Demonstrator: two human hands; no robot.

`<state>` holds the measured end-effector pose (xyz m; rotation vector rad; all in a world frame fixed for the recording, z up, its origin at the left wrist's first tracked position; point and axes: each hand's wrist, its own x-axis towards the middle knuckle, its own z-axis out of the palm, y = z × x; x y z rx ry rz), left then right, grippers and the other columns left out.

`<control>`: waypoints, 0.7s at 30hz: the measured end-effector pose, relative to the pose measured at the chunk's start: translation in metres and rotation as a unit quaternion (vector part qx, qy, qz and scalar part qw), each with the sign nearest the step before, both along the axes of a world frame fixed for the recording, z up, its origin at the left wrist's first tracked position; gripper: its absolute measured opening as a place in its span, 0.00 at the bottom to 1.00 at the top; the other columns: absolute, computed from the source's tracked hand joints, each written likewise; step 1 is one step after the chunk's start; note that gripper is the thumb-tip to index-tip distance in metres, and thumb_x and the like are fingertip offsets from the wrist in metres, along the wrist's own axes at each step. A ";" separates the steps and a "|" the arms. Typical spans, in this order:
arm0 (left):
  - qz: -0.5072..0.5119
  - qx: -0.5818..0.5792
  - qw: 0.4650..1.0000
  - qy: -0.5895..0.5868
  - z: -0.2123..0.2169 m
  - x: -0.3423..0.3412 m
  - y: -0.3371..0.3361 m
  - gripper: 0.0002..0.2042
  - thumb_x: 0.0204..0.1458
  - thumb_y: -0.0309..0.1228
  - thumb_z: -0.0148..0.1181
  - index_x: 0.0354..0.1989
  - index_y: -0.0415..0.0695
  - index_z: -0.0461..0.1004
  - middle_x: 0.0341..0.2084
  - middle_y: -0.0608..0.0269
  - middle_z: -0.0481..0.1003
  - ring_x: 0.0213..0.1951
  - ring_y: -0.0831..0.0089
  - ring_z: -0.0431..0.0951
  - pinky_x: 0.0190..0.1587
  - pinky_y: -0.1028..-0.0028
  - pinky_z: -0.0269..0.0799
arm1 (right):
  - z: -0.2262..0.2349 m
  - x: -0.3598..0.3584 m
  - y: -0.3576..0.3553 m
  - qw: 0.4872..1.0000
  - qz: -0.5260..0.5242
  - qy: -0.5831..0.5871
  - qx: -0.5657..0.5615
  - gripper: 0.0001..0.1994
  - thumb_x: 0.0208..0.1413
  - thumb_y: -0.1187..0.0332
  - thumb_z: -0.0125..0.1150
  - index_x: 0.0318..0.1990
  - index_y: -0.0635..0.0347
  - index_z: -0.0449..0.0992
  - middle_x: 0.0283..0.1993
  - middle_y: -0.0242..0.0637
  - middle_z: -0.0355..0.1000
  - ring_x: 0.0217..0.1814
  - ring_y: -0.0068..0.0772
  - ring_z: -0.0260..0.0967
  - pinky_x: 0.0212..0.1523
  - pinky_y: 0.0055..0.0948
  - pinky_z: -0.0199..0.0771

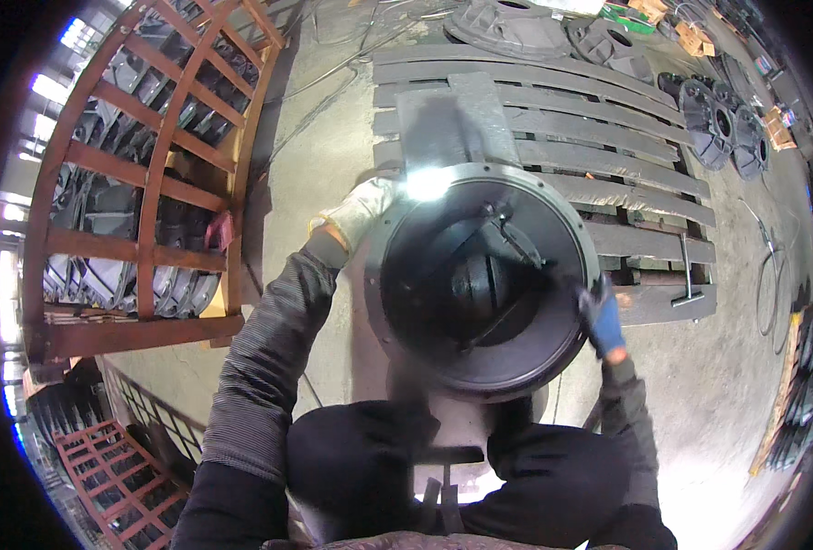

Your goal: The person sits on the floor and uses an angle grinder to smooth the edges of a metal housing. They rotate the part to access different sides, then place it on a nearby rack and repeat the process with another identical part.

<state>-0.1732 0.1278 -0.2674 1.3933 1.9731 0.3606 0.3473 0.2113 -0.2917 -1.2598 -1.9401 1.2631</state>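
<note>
Head view, you are gripping a round black housing (483,280) over your lap, left hand (356,213) clasping its upper-left rim, right hand (601,316) clamping its right rim, pallet (608,174) lying beyond.

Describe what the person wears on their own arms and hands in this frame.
The left hand wears a pale, off-white work glove with a yellowish-orange cuff. The left sleeve is dark grey ribbed knit, ending in a black upper part. The right hand wears a blue glove with an orange edge at the wrist. The right sleeve is dark grey too. No markings can be made out.
</note>
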 end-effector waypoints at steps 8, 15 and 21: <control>-0.238 0.228 0.924 0.193 0.003 0.022 -0.131 0.26 0.63 0.17 0.51 0.70 0.42 0.69 0.62 0.60 0.78 0.62 0.63 0.78 0.64 0.65 0.76 | 0.028 -0.030 0.064 0.994 -0.049 0.032 -0.090 0.29 0.64 0.62 0.73 0.67 0.67 0.73 0.55 0.45 0.82 0.48 0.31 0.78 0.49 0.34 0.81; 0.331 0.188 0.841 -0.385 0.025 0.081 -0.102 0.17 0.70 0.25 0.53 0.65 0.35 0.75 0.58 0.56 0.80 0.60 0.68 0.78 0.63 0.70 0.75 | 0.018 0.003 0.002 0.985 -0.136 0.061 -0.088 0.27 0.66 0.69 0.69 0.70 0.65 0.71 0.58 0.41 0.80 0.56 0.30 0.77 0.58 0.33 0.78; 0.290 0.124 0.935 -0.164 0.035 0.130 -0.053 0.17 0.65 0.37 0.63 0.57 0.41 0.82 0.53 0.57 0.83 0.56 0.66 0.80 0.63 0.67 0.72 | 0.023 -0.001 -0.011 0.978 -0.195 -0.027 -0.067 0.33 0.62 0.67 0.74 0.72 0.65 0.69 0.66 0.44 0.76 0.66 0.36 0.74 0.69 0.37 0.73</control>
